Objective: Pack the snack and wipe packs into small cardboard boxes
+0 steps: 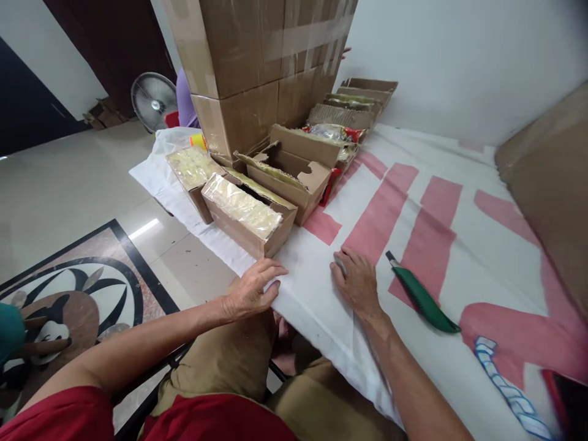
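My left hand (pixel 252 289) rests on the near edge of the table cover (pixel 459 245), a white sheet with red printed shapes, fingers curled over the edge and gripping it. My right hand (pixel 354 278) lies palm down on the sheet a little to the right, fingers bent, nothing visible in it. A green utility knife (pixel 423 299) lies on the sheet just right of my right hand. Right beyond my left hand stands an open cardboard box (pixel 248 214) with a clear-wrapped pale content. A second such box (pixel 193 174) stands to its left.
More opened cardboard boxes (pixel 294 174) with packets run back along the table. A tall stack of taped cartons (pixel 261 67) stands behind them. A flat cardboard sheet (pixel 546 190) leans at the right. A fan (pixel 153 100) stands on the tiled floor at left.
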A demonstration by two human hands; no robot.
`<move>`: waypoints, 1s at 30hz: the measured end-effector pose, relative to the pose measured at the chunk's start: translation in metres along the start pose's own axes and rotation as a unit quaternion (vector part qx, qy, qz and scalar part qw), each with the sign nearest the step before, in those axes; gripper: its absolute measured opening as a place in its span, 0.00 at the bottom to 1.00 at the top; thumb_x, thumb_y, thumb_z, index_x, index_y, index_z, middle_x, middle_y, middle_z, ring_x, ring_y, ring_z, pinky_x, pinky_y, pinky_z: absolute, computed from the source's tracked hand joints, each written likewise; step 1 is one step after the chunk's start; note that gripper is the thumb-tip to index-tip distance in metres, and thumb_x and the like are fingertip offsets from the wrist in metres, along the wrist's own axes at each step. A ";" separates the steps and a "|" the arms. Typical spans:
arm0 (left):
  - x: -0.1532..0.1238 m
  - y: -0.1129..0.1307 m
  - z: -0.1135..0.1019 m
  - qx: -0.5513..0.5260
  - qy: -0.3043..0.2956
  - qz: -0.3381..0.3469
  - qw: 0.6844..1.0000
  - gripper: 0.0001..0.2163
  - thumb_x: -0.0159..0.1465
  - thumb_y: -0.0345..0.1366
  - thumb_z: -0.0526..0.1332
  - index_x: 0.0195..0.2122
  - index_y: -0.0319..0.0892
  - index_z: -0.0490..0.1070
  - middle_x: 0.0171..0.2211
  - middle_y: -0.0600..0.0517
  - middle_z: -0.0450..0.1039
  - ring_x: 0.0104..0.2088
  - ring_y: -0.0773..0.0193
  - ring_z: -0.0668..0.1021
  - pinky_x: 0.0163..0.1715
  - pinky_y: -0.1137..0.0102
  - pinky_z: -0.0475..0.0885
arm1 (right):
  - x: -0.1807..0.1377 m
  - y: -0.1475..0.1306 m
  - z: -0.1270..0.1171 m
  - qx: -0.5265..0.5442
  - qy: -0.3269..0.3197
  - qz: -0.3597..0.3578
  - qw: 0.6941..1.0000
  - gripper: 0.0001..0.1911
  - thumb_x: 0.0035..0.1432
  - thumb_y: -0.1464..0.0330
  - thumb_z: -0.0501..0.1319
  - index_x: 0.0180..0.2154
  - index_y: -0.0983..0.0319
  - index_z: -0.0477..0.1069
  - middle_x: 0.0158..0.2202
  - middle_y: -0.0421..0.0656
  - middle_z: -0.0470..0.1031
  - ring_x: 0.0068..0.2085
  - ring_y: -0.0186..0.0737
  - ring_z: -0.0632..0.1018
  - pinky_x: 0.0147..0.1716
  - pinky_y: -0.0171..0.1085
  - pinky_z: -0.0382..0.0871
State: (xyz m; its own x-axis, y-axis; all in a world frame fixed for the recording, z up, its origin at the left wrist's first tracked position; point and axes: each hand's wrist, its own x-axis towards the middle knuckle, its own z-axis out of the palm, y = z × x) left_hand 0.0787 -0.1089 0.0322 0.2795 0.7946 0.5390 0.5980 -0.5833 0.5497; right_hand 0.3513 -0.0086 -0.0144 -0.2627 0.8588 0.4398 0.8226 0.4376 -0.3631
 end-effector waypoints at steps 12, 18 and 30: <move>-0.010 -0.041 -0.042 -0.082 0.253 -0.350 0.898 0.18 0.58 0.37 0.63 0.49 0.44 0.69 0.50 0.45 0.74 0.51 0.53 0.78 0.48 0.59 0.77 | -0.001 -0.001 -0.004 0.001 0.010 -0.005 1.000 0.14 0.65 0.68 0.57 0.47 0.62 0.79 0.56 0.54 0.80 0.57 0.55 0.77 0.56 0.53 0.69; 0.012 -0.061 -0.018 -0.174 0.295 -0.356 0.870 0.40 0.52 0.34 0.64 0.68 0.45 0.56 0.70 0.40 0.57 0.68 0.47 0.68 0.58 0.58 0.76 | -0.001 -0.001 -0.005 0.014 0.011 -0.004 1.000 0.14 0.64 0.69 0.57 0.47 0.60 0.79 0.56 0.52 0.80 0.57 0.54 0.77 0.56 0.53 0.69; -0.006 -0.073 0.015 -0.023 0.334 -0.315 0.888 0.37 0.54 0.31 0.63 0.67 0.43 0.61 0.66 0.39 0.64 0.67 0.47 0.71 0.67 0.55 0.69 | -0.003 0.001 -0.004 0.039 0.001 0.005 0.999 0.15 0.63 0.69 0.58 0.48 0.59 0.79 0.58 0.51 0.78 0.59 0.55 0.76 0.58 0.54 0.67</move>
State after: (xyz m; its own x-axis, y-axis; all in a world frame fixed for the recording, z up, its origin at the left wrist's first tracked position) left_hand 0.0444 -0.0684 -0.0203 -0.6175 0.6964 0.3656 0.4425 -0.0767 0.8935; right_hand 0.3543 -0.0116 -0.0128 -0.2526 0.8630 0.4375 0.7834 0.4478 -0.4311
